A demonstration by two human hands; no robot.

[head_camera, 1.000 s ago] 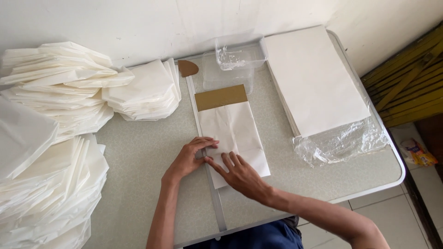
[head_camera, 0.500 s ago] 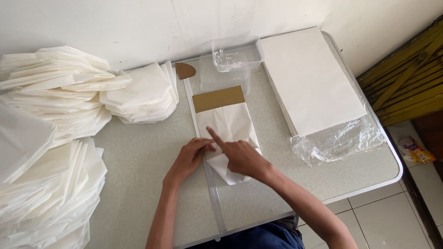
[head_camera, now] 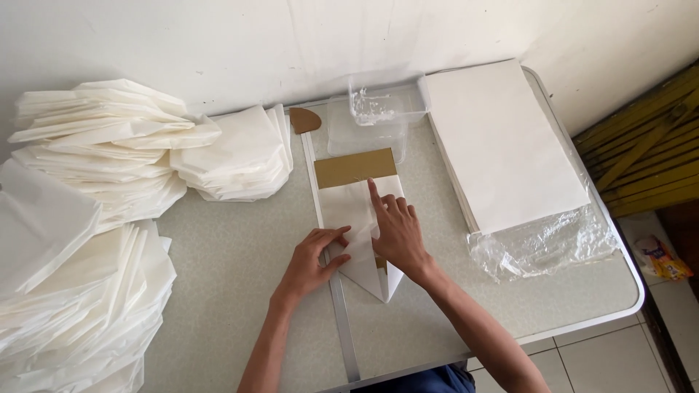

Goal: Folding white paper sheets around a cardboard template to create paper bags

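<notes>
Two hands press flat on one white sheet of paper [head_camera: 357,218] in the middle of the grey table [head_camera: 240,255]. The left hand [head_camera: 312,260] lies on the near left part of the sheet with fingers spread low, pinning it so it does not slide. The right hand [head_camera: 395,231] lies on top too, with its first finger stretched out straight along a fold, as if to make the crease sharp. Neither hand grips anything; both only push down.

The near end of the sheet is folded to a point that hangs close to the table's middle seam [head_camera: 338,306]. Under the far end sits a flat brown card [head_camera: 355,167], maybe there as a guide for size.

A clear plastic box [head_camera: 375,109] stands at the far edge by the wall. To the right lies a tall stack of plain white sheets [head_camera: 502,145] resting on crinkly clear wrap [head_camera: 546,244], close enough to take from. On the left, heaps of folded white papers [head_camera: 109,153] pile up, and a smaller pile [head_camera: 240,153] sits beside a small brown rounded card piece [head_camera: 303,119]
</notes>
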